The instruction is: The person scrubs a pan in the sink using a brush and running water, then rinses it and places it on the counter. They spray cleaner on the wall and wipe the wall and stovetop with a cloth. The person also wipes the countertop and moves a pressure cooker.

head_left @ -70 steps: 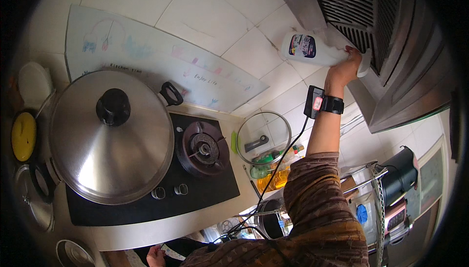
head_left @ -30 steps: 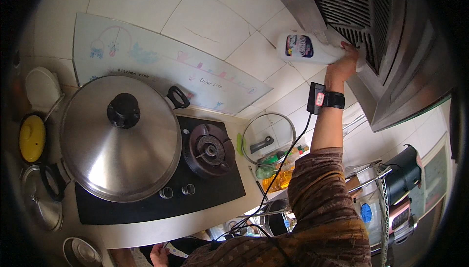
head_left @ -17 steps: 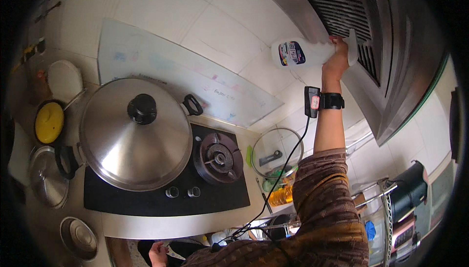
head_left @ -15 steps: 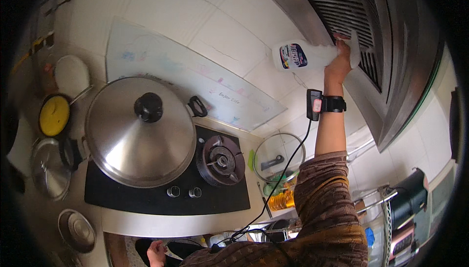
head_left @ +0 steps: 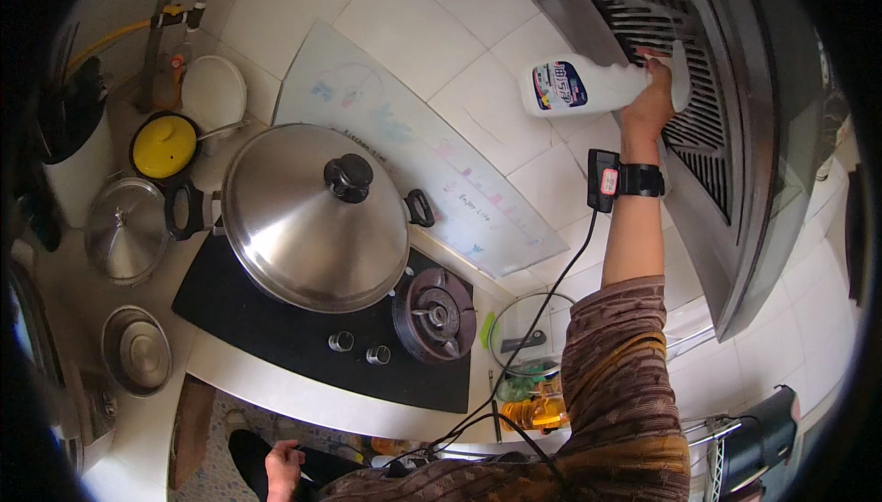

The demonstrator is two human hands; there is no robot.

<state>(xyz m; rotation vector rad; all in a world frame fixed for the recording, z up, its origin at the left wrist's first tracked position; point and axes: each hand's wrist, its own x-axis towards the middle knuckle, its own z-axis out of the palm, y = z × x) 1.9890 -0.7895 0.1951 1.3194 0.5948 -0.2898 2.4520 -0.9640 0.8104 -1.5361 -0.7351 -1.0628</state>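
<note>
High on the right, my right hand [head_left: 650, 102] is closed around the neck and trigger of a white spray bottle [head_left: 602, 89]. The bottle is tipped on its side, its base toward the tiled wall and its white spray head over the slotted filter [head_left: 712, 157] of the range hood [head_left: 749, 70]. A black band with a small box and cable is strapped to my right wrist. Low in the view, my left hand [head_left: 283, 470] hangs in front of the counter edge, fingers loosely bent and a little apart, with nothing visible in it.
A large lidded wok [head_left: 303, 236] covers the left side of the black cooktop [head_left: 276, 327]; beside it is a bare burner [head_left: 436, 314]. Several lids, a metal bowl [head_left: 138, 350] and a yellow-lidded pot [head_left: 165, 146] stand left. A glass lid [head_left: 514, 323] and oil bottles [head_left: 537, 410] lie right.
The view has shifted, so the stove sits farther right and more of the left counter shows. My right hand still holds the spray bottle near the hood filter. My left hand remains low.
</note>
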